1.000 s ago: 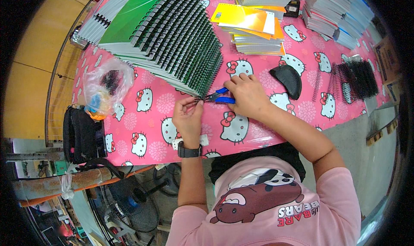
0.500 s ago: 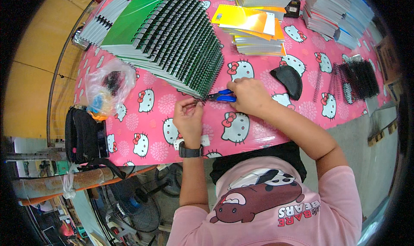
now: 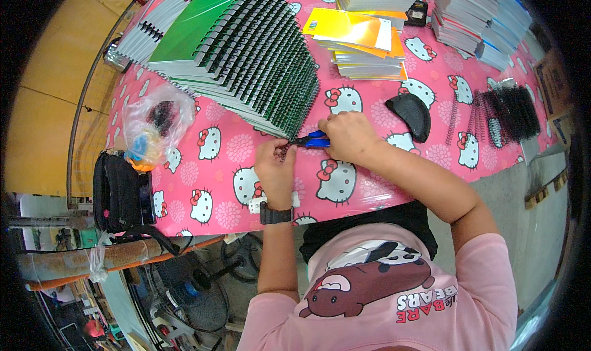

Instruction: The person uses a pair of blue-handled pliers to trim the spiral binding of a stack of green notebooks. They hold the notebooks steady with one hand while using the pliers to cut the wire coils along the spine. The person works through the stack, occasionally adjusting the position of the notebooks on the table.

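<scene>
My right hand (image 3: 352, 135) is closed round the blue handles of a pair of pliers (image 3: 316, 140). Their dark jaws point left, reaching the near lower corner of a tall stack of green spiral-bound notebooks (image 3: 258, 74). Just below that corner, my left hand (image 3: 274, 166) has its fingers pinched on what looks like the end of a black spiral coil (image 3: 282, 151). The tips of the jaws touch or nearly touch those fingers; the exact contact is too small to make out.
Beyond my right hand lie a black half-round case (image 3: 411, 116) and a pile of loose black coils (image 3: 516, 114). Yellow-covered books (image 3: 366, 43) stand farther back. At left are a clear plastic bag (image 3: 157, 120) and a black pouch (image 3: 117, 191). The pink tablecloth (image 3: 240, 148) covers the table.
My left hand has shifted slightly right and its fingers have turned about the coil. The pliers and my right hand have moved a little left, toward it.
</scene>
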`<state>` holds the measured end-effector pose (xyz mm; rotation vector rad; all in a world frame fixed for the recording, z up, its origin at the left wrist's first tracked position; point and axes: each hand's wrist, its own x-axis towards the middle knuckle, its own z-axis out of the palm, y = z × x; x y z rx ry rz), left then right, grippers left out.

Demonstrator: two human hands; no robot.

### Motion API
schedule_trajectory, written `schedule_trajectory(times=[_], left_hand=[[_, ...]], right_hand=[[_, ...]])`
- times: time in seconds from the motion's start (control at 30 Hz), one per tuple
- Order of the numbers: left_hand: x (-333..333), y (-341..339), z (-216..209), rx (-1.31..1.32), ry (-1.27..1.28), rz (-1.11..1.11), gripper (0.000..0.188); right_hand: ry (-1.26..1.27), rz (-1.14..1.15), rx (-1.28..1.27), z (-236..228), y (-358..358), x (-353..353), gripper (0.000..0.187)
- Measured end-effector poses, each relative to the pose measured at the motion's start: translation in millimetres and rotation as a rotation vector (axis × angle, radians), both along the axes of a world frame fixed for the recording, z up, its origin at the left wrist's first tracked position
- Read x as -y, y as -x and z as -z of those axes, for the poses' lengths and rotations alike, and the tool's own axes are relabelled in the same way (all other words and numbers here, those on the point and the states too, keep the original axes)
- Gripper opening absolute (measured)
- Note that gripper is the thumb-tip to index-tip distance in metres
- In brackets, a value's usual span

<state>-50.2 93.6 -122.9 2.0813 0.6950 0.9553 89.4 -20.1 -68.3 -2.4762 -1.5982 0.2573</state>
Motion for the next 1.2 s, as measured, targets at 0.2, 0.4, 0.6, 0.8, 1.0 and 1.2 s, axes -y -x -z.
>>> schedule_trajectory(times=[0.2, 0.4, 0.6, 0.8, 1.0, 1.2], left_hand=[[5.0, 0.3, -4.9, -0.039, 0.050, -0.043, 0.019], [2.7, 2.1, -4.8, -0.107, 0.055, -0.073, 0.020], [1.8, 1.4, -2.7, -0.061, 0.076, -0.047, 0.020], [3.3, 0.0, -8.1, -0.080, 0.006, -0.041, 0.018], [5.3, -0.1, -4.9, -0.103, -0.022, -0.051, 0.018], [-1.8, 10.9, -1.7, -0.182, -0.133, -0.067, 0.015]], right_hand=[[-0.053, -0.038, 0.166, -0.7, -4.7, 9.3, 0.025], [0.006, -0.038, 0.220, -1.3, 3.0, -1.6, 0.039], [0.023, -0.017, 0.197, -1.2, 9.1, -4.6, 0.037], [0.033, -0.033, 0.210, -1.6, 6.6, -4.9, 0.036], [-0.018, -0.072, 0.179, 6.1, 4.7, -3.6, 0.027], [-0.039, -0.032, 0.027, 7.3, -2.0, 0.5, 0.024]])
